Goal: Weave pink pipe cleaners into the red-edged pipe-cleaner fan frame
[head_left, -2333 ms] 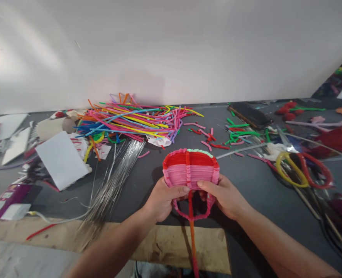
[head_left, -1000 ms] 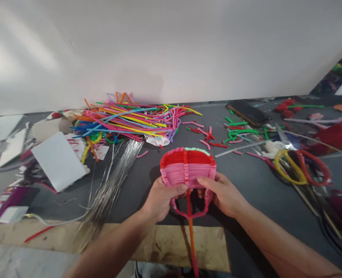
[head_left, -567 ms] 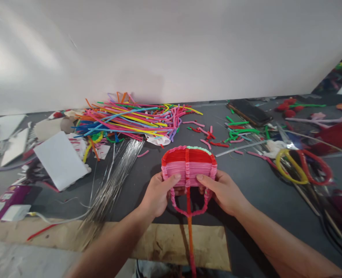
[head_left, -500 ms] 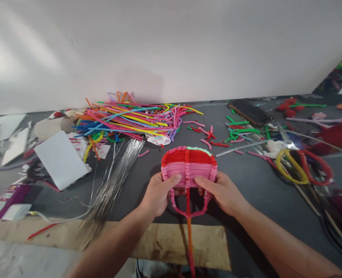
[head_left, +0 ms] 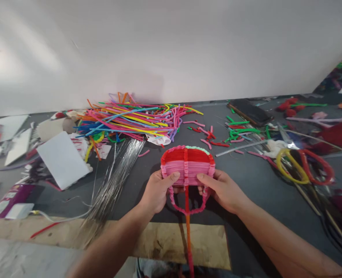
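Between my hands is a pipe-cleaner craft [head_left: 198,168], a rounded frame wound with red rows at the top and pink rows across the middle. Its lower part is an unfilled pink loop, and a pale green stretch runs along the top right rim. A red-to-orange pipe-cleaner stem [head_left: 188,231] runs down from it toward my lap. My left hand [head_left: 159,190] grips the left edge, thumb on the pink rows. On the right edge my right hand [head_left: 223,189] is closed the same way. The fingers behind the craft are mostly hidden.
A heap of coloured pipe cleaners [head_left: 130,119] lies against the wall, with a bundle of thin wires [head_left: 115,185] in front. Cut pieces [head_left: 208,135] are scattered behind the craft. At right are scissors [head_left: 304,166] with yellow and red handles and a dark phone [head_left: 250,112].
Both hands keep their hold on the craft, which has shifted very slightly left. My right thumb has slid a little to the right.
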`<state>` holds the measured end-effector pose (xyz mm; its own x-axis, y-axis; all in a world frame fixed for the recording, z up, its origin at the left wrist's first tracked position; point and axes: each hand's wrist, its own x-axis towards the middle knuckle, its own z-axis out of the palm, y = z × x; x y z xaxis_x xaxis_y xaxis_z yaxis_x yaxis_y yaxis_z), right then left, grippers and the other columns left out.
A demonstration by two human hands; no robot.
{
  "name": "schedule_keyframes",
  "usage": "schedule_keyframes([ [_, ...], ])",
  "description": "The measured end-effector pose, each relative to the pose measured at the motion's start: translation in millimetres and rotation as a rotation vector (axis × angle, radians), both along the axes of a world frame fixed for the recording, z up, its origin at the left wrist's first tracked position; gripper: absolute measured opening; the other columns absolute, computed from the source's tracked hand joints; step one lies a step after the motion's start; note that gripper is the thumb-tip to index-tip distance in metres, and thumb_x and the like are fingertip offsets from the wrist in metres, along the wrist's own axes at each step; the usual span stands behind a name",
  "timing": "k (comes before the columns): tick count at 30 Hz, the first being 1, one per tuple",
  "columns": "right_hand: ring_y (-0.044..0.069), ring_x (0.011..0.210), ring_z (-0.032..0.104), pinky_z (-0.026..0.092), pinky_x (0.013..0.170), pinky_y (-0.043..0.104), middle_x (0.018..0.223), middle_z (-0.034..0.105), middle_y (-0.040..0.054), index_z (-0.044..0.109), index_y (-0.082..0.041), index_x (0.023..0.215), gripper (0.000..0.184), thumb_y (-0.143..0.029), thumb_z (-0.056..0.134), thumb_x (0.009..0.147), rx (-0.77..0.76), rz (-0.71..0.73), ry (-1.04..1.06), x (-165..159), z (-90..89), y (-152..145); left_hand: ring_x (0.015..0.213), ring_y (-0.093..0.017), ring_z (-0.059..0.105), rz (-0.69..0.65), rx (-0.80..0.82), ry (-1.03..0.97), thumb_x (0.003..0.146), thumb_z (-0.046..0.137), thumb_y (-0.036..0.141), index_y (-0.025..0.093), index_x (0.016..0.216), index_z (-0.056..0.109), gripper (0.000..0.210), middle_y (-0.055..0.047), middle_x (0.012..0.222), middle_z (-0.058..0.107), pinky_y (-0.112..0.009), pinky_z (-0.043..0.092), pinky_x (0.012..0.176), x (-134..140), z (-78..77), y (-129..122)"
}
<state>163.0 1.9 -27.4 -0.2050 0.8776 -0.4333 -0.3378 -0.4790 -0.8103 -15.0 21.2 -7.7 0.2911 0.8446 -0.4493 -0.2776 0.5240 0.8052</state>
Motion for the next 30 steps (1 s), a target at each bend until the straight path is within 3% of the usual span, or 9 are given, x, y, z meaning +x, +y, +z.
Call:
schedule_keyframes([
  [4,0.012,0.061,0.058,0.049,0.062,0.027,0.073,0.062,0.0006,0.058,-0.018,0.091,0.032,-0.047,0.061,0.077,0.102,0.105,-0.083,14.7,4.1,5.5,0.067,-0.017,0.065,-0.095,0.054,0.204,0.075,0.061,0.042,0.016,0.097,0.060,0.034,-0.004,0.080,0.069,-0.028,0.052,0.057,-8.8,-1.7,5.0],
  [8,0.015,0.063,0.059,0.045,0.063,0.027,0.066,0.062,0.0010,0.058,-0.018,0.076,0.035,-0.051,0.047,0.084,0.370,0.179,-0.738,34.7,12.1,12.1,0.056,-0.013,0.058,-0.290,0.398,0.794,0.075,0.058,0.046,0.016,0.077,0.061,0.030,0.001,0.061,0.061,-0.024,0.045,0.055,-23.9,-0.2,13.4],
  [10,0.016,0.059,0.059,0.043,0.059,0.026,0.062,0.062,0.0009,0.059,-0.019,0.074,0.036,-0.049,0.042,0.086,0.473,0.162,-1.025,43.6,15.3,15.1,0.053,-0.012,0.054,-0.246,0.639,1.158,0.076,0.056,0.050,0.017,0.071,0.061,0.033,0.003,0.054,0.056,-0.024,0.041,0.055,-29.7,4.1,16.2],
  [12,0.016,0.059,0.061,0.043,0.057,0.026,0.065,0.065,0.0021,0.061,-0.020,0.080,0.035,-0.046,0.039,0.088,0.516,0.109,-1.146,51.6,17.4,17.2,0.057,-0.012,0.055,-0.124,0.813,1.335,0.081,0.051,0.046,0.018,0.077,0.062,0.031,0.002,0.058,0.057,-0.024,0.041,0.058,-31.5,9.5,14.7],
  [15,0.015,0.059,0.063,0.047,0.058,0.026,0.076,0.069,0.0047,0.062,-0.019,0.091,0.032,-0.040,0.038,0.089,0.523,-0.018,-1.160,62.9,19.4,14.0,0.079,-0.015,0.060,-0.190,1.092,1.321,0.089,0.041,0.034,0.017,0.089,0.062,0.027,-0.004,0.084,0.066,-0.026,0.044,0.073,-26.6,15.9,-0.2],
  [18,0.015,0.061,0.064,0.048,0.060,0.027,0.080,0.070,0.0046,0.062,-0.019,0.095,0.025,-0.035,0.044,0.087,0.570,-0.014,-1.195,70.3,20.5,-3.2,0.117,-0.025,0.048,-0.565,1.369,1.266,0.088,0.044,0.041,0.019,0.110,0.059,0.035,-0.011,0.123,0.057,-0.041,0.034,0.099,-19.0,15.6,-28.1],
  [21,0.017,0.071,0.065,0.049,0.065,0.027,0.084,0.069,0.0042,0.063,-0.021,0.093,0.019,-0.030,0.047,0.086,0.663,0.112,-1.270,66.9,17.1,-32.4,0.133,-0.029,0.029,-0.816,1.471,1.211,0.082,0.041,0.060,0.025,0.131,0.044,0.060,-0.008,0.142,0.041,-0.050,0.014,0.109,-16.6,6.3,-54.3],
  [26,0.017,0.085,0.062,0.049,0.076,0.030,0.093,0.067,0.0063,0.062,-0.020,0.095,0.018,-0.023,0.046,0.088,0.853,0.178,-1.277,44.1,-1.3,-73.1,0.137,-0.024,0.022,-0.886,1.444,1.215,0.084,0.027,0.063,0.019,0.139,0.032,0.070,-0.010,0.144,0.038,-0.049,-0.004,0.110,-18.9,-18.5,-68.0],
  [30,0.020,0.081,0.061,0.050,0.075,0.036,0.090,0.066,0.0081,0.063,-0.019,0.093,0.017,-0.021,0.047,0.087,0.933,0.080,-1.369,33.6,-13.3,-81.7,0.136,-0.024,0.024,-0.835,1.443,1.236,0.085,0.026,0.063,0.020,0.137,0.035,0.068,-0.009,0.140,0.043,-0.052,-0.007,0.109,-16.0,-26.3,-66.2],
])
